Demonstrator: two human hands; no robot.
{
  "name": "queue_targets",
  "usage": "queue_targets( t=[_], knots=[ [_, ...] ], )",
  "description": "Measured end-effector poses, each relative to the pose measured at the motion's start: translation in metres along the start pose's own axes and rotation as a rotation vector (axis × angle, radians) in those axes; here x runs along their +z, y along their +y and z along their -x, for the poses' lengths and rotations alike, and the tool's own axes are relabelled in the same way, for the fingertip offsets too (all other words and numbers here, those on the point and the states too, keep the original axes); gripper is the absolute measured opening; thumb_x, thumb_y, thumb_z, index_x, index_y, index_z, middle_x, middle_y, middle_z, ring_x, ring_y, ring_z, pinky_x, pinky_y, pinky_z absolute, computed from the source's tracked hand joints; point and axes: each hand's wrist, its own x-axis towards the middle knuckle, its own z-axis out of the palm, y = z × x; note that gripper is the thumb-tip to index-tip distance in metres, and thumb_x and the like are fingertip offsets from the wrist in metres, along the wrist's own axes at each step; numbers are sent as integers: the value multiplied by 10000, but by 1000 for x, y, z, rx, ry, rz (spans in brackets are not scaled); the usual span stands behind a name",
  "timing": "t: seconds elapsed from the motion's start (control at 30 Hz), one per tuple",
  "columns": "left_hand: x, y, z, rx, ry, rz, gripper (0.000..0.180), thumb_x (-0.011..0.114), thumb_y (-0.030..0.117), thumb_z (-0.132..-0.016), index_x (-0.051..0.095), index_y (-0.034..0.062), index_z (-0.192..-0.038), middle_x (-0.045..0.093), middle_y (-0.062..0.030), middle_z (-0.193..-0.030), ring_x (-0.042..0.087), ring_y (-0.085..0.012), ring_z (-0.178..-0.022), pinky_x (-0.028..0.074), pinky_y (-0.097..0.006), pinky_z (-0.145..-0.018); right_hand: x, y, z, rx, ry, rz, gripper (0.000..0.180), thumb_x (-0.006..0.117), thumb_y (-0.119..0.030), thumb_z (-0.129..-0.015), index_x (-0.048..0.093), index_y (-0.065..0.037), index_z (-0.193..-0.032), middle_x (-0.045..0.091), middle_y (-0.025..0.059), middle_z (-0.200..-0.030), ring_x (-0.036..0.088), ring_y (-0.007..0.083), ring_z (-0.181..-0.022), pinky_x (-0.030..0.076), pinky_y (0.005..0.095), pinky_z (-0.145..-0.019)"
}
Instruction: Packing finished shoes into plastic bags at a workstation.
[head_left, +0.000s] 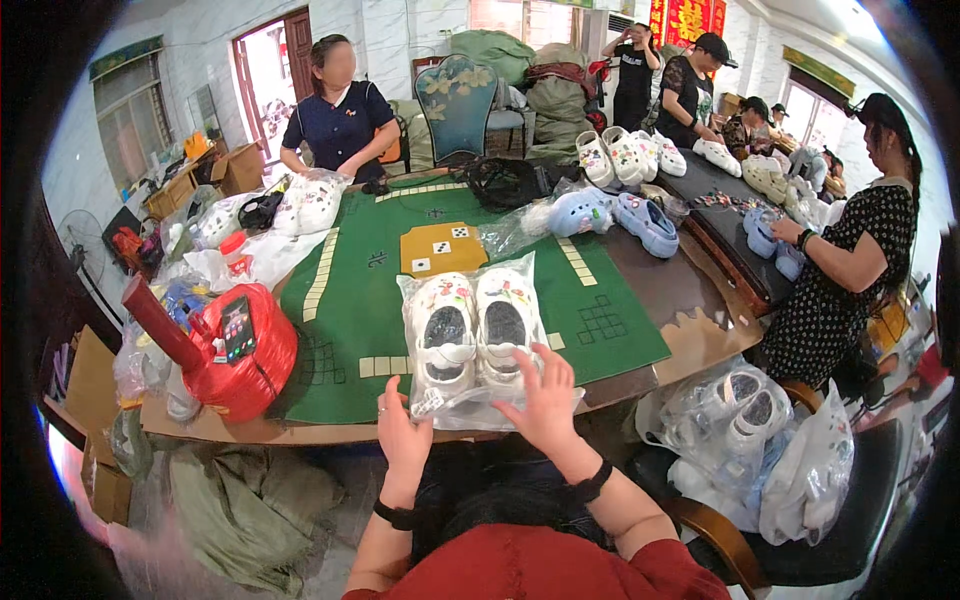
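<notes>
Pair of white clogs (443, 300) is lying side by side in a clear plastic bag (520, 408), soles down, heels facing the wearer, charms showing on the toes. Bag is resting on the green mat (380, 335) near the table's front edge, directly ahead of the wearer and between the two hands.

Left hand (403, 435) is standing just beside the bag's lower left corner, fingers pointing up and loosely extended, thumb toward the bag; seems to be gripping nothing, can't tell whether it's touching plastic. Right hand (545, 400) is spreading its fingers wide over the bag's lower right part, fingertips by the right clog's heel, thumb reaching in over the near edge. It isn't closing on anything; contact unclear.

Surroundings: red twine roll (270, 365) is sitting left of the mat with a phone (238, 330) lying on top. Light blue clogs (645, 225) are resting beyond the bag, to the right. More bagged clogs (745, 400) are lying on the chair at right.
</notes>
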Motion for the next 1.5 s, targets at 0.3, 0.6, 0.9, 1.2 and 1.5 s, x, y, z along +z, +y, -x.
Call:
queue_targets(
  t=[0.3,0.6,0.9,1.2,1.5],
  knots=[
    [-13,-5,14,9,-40,184,512,584,-66,-752,526,53,-1247,561,-136,-1017,590,-284,-848,498,-375,-726,52,14,-19,108,-16,32,692,845,-279,-618,567,-172,-1243,478,149,-1302,437,334,-1221,327,509,-1009],
    [-12,7,10,-24,-24,136,471,563,-71,-754,531,17,-1215,550,-169,-1044,573,-318,-928,492,-393,-784,39,-34,-24,-28,-188,48,923,869,-389,-601,478,-29,-1355,418,200,-1397,301,384,-1396,180,597,-1137],
    [-19,-5,10,126,49,187,363,564,-62,-761,561,16,-1116,526,-138,-1052,529,-292,-883,458,-355,-742,65,-20,-24,17,-54,-9,877,841,-341,-648,457,-27,-1371,421,226,-1385,331,413,-1364,212,561,-1150],
    [-31,-24,21,-54,2,322,418,711,24,-831,567,33,-1224,590,-47,-924,531,-89,-670,435,-246,-565,-24,19,4,225,-146,97,717,772,-205,-739,477,-157,-1390,439,199,-1392,454,430,-1250,387,522,-1024],
    [-48,-18,20,-116,-68,371,427,655,-1,-850,573,44,-1266,562,-28,-680,528,-80,-622,449,-245,-597,-55,56,43,441,-131,-220,227,720,-124,-837,675,-55,-1048,699,85,-874,690,223,-753,534,333,-664]
  ],
)
